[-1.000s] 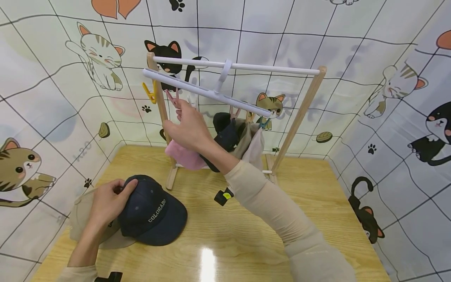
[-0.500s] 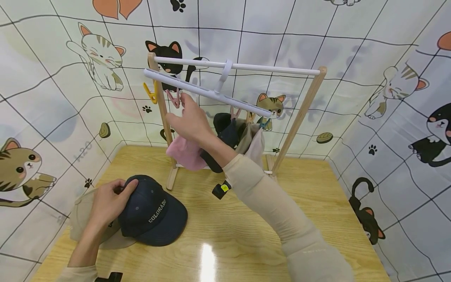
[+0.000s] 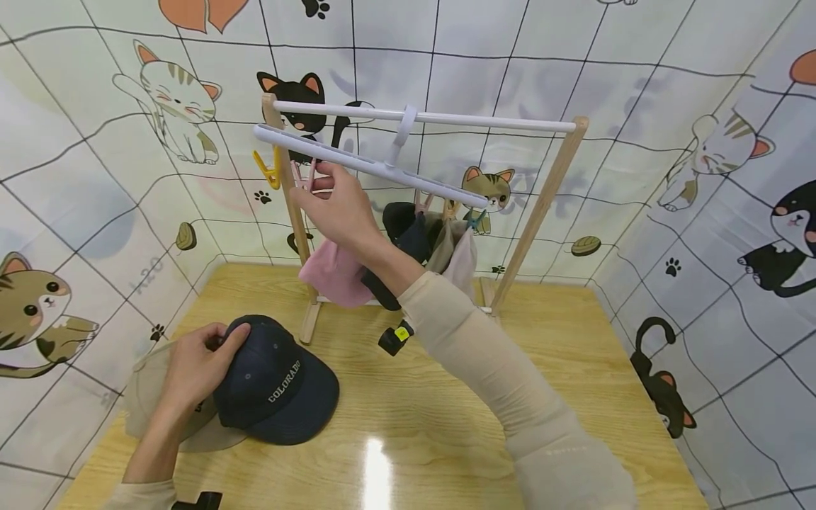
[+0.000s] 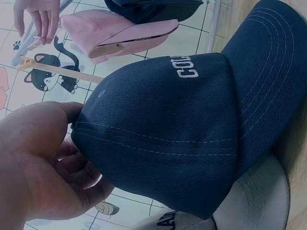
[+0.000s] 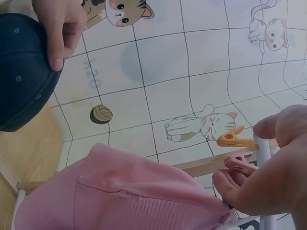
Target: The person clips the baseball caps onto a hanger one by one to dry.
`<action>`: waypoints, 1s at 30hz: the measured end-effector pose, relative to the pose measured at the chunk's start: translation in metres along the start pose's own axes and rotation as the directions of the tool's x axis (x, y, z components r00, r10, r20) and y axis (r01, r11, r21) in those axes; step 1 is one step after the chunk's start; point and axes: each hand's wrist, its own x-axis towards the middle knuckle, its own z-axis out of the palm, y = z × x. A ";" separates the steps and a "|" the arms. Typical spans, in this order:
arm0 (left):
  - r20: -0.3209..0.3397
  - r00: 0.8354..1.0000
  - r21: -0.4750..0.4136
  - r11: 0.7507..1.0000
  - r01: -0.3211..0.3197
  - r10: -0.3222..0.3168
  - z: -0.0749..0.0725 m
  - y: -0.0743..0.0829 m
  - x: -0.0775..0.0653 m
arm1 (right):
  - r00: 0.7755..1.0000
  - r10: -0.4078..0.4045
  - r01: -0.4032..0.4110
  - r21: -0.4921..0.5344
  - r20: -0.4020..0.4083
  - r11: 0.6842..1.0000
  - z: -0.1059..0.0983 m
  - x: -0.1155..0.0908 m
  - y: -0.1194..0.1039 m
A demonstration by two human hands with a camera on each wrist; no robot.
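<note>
A navy cap with COLORADO lettering sits at the front left. My left hand pinches its crown between thumb and fingers. Under it lies a beige cap, partly covered. My right hand is beneath the left half of a white hanger, fingers spread around a pink clothespin. In the left wrist view, fingertips meet the clothespin and the thumb looks apart from it. A pink cap hangs below that hand; its upper attachment is hidden.
The hanger hooks onto the top bar of a wooden rack. On its right half hang a dark cap and light caps from clothespins. A yellow clothespin hangs at the left end. Cat-print curtain surrounds the wooden table.
My right hand withdraws slightly from the pink clothespin, then returns to it with fingers more spread, and the clothespin tilts. The left hand and navy cap stay put.
</note>
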 end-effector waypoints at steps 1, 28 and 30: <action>0.001 1.000 0.002 1.000 -0.003 0.003 0.000 0.001 0.001 | 1.000 0.001 -0.001 0.015 -0.013 1.000 -0.001 0.001 -0.001; 0.023 0.999 -0.024 0.999 0.040 -0.039 -0.001 0.010 -0.005 | 0.937 0.135 -0.064 0.220 -0.321 0.973 0.018 0.009 -0.017; 0.028 0.999 -0.023 0.999 0.046 -0.046 0.000 0.010 -0.006 | 0.937 0.144 -0.071 0.229 -0.319 0.971 0.018 0.008 -0.018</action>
